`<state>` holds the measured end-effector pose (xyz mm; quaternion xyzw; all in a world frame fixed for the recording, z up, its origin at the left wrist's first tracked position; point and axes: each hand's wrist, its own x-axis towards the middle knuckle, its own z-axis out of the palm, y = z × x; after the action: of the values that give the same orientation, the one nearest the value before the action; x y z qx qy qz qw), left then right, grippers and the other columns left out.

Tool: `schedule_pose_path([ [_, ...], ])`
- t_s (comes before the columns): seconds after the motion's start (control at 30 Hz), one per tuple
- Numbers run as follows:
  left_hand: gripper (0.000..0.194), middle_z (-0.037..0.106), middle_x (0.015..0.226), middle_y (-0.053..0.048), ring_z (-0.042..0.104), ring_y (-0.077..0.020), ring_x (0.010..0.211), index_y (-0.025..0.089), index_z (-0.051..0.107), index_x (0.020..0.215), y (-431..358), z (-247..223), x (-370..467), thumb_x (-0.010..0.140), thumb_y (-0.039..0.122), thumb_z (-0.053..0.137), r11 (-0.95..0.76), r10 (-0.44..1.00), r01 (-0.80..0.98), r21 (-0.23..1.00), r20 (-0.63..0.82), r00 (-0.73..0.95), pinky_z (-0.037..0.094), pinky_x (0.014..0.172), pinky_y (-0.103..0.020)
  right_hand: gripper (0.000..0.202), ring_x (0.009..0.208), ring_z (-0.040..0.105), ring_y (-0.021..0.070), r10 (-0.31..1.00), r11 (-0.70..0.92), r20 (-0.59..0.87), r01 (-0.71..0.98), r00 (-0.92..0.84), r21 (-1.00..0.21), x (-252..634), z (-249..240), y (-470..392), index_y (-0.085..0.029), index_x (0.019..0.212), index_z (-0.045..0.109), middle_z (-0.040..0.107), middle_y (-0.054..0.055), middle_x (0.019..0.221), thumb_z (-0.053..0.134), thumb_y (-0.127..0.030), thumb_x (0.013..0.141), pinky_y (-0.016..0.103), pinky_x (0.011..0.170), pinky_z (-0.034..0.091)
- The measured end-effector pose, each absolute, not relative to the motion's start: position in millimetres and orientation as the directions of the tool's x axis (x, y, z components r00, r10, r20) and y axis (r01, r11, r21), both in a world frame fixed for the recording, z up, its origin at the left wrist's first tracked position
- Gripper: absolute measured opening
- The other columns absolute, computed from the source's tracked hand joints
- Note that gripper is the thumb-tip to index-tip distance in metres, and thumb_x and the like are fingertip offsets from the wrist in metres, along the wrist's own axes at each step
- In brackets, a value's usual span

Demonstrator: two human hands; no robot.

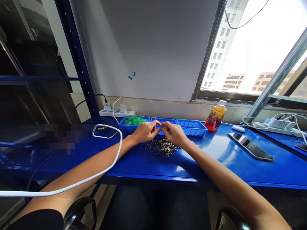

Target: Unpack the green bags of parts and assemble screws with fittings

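Note:
My left hand (146, 131) and my right hand (174, 132) meet fingertip to fingertip above the blue table (134, 163). Both pinch a small dark metal piece (162, 127) between them; its exact shape is too small to tell. Just below my hands lies a loose pile of small shiny metal parts (165, 146), with thin pin-like pieces at its left side. Behind the hands stand blue bins (194, 131) in a row, partly hidden by my fingers. Green plastic material (134, 120) fills the left bin.
A white cable (120, 143) loops over my left forearm. Behind the bins is a power strip (104, 113). To the right are a bottle of red drink (216, 116), a white oval case (238, 128), a phone (250, 146) and another power strip (271, 125) with cables.

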<state>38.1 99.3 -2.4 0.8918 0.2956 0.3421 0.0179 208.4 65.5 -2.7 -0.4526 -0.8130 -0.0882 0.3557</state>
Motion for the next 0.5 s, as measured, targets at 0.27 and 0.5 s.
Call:
schedule_pose_path([
  [0.27,0.023,0.057,0.058,0.004,0.054,-0.0106,0.051,0.017,0.056,0.099,99.5,-3.3,37.1,0.085,0.033,0.050,-0.829,0.528,0.516,0.216,0.607,0.594,0.034,0.051,-0.021,0.014,0.055,0.054,0.0124,0.692,0.559,0.640,0.809,-0.335,-0.181,208.9,-4.4,67.0,-0.020,0.093,0.059,0.062,-0.001,0.063,0.050,-0.017,0.083,0.021,0.056,0.035],
  [0.5,0.023,0.056,0.057,0.004,0.053,-0.0106,0.051,0.017,0.057,0.098,99.0,-3.4,36.8,0.085,0.033,0.050,-0.830,0.525,0.518,0.208,0.606,0.598,0.034,0.051,-0.021,0.014,0.055,0.054,0.0127,0.709,0.545,0.619,0.820,-0.338,-0.176,209.1,-3.2,66.8,-0.019,0.093,0.060,0.062,0.000,0.062,0.050,-0.017,0.083,0.022,0.056,0.034],
])
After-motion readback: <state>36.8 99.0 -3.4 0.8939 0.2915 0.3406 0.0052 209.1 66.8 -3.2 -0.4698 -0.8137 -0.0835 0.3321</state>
